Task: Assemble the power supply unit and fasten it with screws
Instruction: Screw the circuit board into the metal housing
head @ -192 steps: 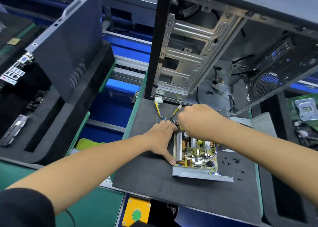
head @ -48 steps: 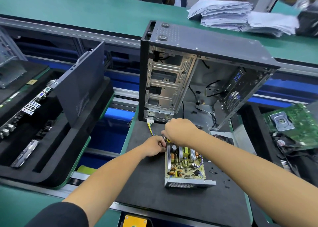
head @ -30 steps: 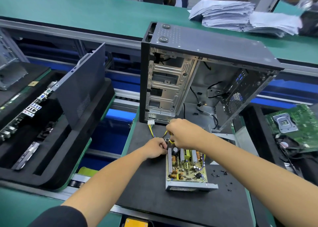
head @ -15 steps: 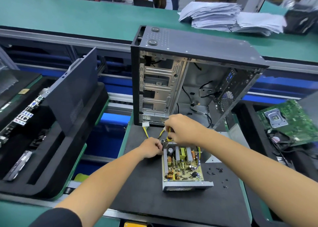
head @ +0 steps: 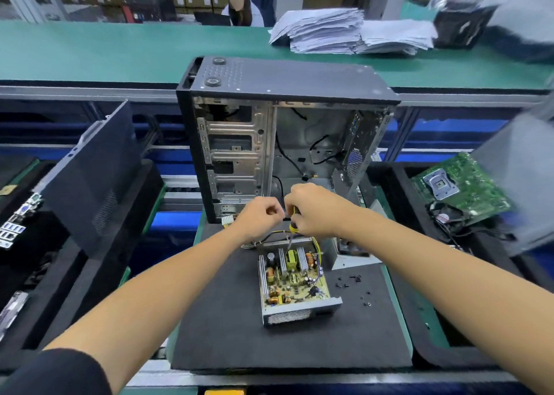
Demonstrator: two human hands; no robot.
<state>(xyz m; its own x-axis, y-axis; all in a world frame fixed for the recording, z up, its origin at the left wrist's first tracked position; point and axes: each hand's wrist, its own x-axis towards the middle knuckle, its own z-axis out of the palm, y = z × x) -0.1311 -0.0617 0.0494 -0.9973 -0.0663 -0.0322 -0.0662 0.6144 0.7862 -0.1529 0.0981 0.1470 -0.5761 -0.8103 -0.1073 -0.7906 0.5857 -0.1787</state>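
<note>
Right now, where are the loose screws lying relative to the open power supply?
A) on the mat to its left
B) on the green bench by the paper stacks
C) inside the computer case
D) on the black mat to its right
D: the small dark screws are scattered on the black mat just right of the open power supply.

Open grey metal power supply box (head: 295,286), lid off, yellowish circuit board exposed, flat on black foam mat (head: 227,319). Small black screws (head: 355,285) scattered at 3 o'clock. Yellow-black cable bundle (head: 277,235) rising at 12 o'clock.
</note>
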